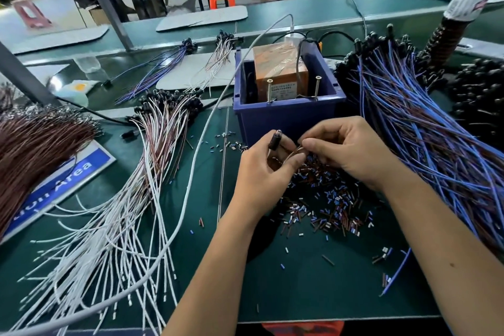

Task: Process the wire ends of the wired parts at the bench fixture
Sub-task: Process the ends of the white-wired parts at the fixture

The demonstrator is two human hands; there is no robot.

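Between wire bundles (131,172), insulation scraps (327,199) litter the mat before blue bin (286,114).

Bare green tabletop (313,289) lies open in front, near the edge, crossed only by stray cut sleeve bits. Ahead, the dark blue plastic box (289,114) blocks the way. The fan of white and brown wires (122,213) fills the left side; the heap of blue and brown wires (425,131) walls the right.
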